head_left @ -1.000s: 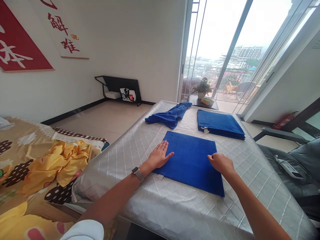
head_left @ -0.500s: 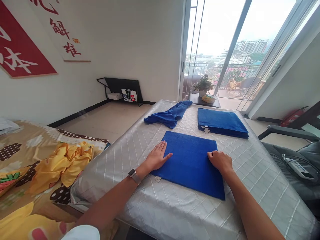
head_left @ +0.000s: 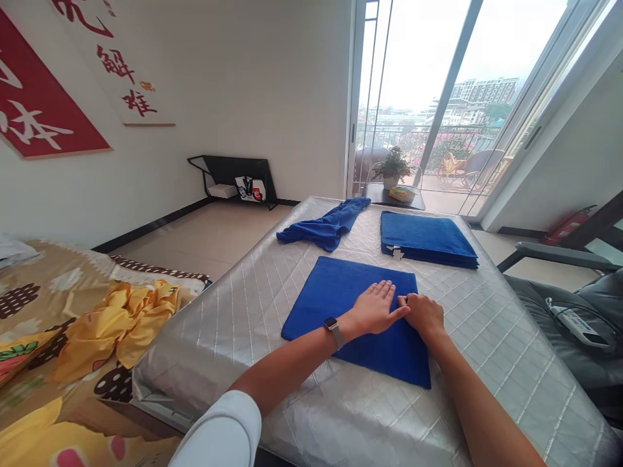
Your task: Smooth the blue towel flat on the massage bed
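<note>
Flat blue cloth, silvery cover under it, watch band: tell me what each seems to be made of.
Flat blue cloth: probably a soft-pile fabric, perhaps microfibre or terry; its surface looks matte and slightly fuzzy.
Silvery cover: perhaps coated fabric or vinyl, judging by its sheen, creases and quilted diamond lines.
Watch band: possibly metal mesh, from its smooth grey look; too small to be sure.

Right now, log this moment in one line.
left hand: palm-down on blue towel; right hand: curled at towel's right edge; towel stack: beyond
</note>
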A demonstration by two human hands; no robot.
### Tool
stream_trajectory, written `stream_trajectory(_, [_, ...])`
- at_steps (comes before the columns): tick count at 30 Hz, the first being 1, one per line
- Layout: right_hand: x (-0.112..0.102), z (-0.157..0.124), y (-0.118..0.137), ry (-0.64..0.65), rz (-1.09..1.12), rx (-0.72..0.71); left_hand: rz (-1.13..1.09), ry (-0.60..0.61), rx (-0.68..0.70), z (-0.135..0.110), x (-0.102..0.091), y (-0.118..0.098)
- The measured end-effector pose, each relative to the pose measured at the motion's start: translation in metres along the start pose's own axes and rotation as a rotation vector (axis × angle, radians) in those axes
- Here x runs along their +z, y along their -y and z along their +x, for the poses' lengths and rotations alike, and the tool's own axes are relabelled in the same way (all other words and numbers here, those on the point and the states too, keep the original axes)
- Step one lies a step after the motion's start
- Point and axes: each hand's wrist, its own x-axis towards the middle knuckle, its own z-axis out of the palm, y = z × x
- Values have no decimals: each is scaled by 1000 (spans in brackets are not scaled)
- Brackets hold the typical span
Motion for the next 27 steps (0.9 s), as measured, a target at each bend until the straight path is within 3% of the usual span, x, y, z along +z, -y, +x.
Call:
stream_trajectory(3, [2, 0, -3, 11, 21, -15, -34, -7, 14, 20, 15, -13])
stream_trajectory(6, [1, 2, -2, 19, 25, 2, -32, -9, -21, 19, 19, 1])
stream_trajectory(15, [-3, 3, 2, 39, 47, 34, 26, 11, -280, -33, -9, 107])
stream_trajectory(18, [-3, 3, 1, 45, 45, 36, 43, -22, -367, -46, -11, 131])
stream_trajectory(27, [-2, 7, -1, 65, 21, 46, 29, -46, -393, -48, -9, 135])
